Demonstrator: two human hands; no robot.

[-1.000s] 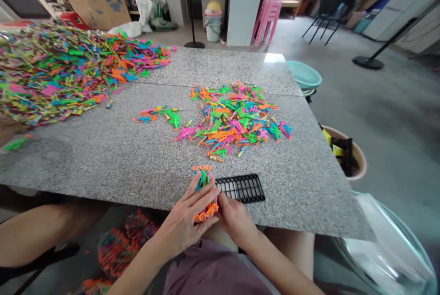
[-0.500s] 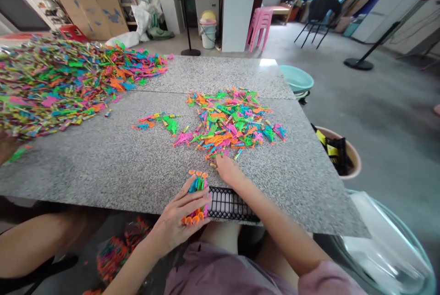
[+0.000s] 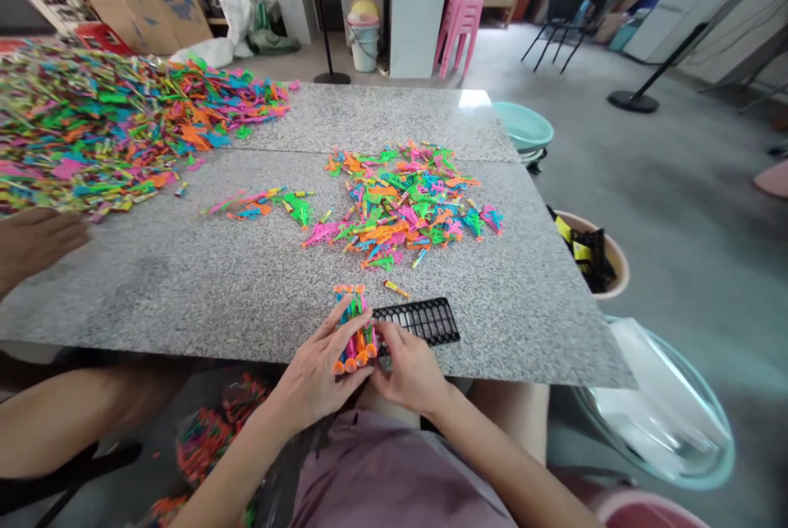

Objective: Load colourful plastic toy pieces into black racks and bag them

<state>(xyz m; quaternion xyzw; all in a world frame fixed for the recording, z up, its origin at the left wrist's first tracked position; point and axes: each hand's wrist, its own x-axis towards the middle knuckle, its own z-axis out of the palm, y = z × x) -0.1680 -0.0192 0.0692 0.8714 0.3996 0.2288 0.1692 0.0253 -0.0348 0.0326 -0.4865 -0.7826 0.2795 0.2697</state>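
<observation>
A black plastic grid tray (image 3: 438,320) lies at the table's front edge, tilted slightly. Its left end carries a row of small bright plastic toys (image 3: 353,332) with orange cup-shaped ends. My left hand (image 3: 317,362) is wrapped round this filled end, fingers over the top and thumb on the near side. From the right, my right hand (image 3: 414,370) meets the row, its thumb and fingers pinched at a small toy at the end of the row, mostly hidden by the fingers. A loose yellow-orange piece (image 3: 396,289) lies just behind the tray.
A pile of mixed toys (image 3: 406,204) lies mid-table, with a far larger heap (image 3: 123,121) at the left. Another person's hand (image 3: 40,245) rests beside that heap. Basins, one holding black trays (image 3: 597,261), stand right of the table (image 3: 523,290).
My right hand has come back from the near edge of the pile to the toys in the tray. The other person's hand has moved farther into view at the left.
</observation>
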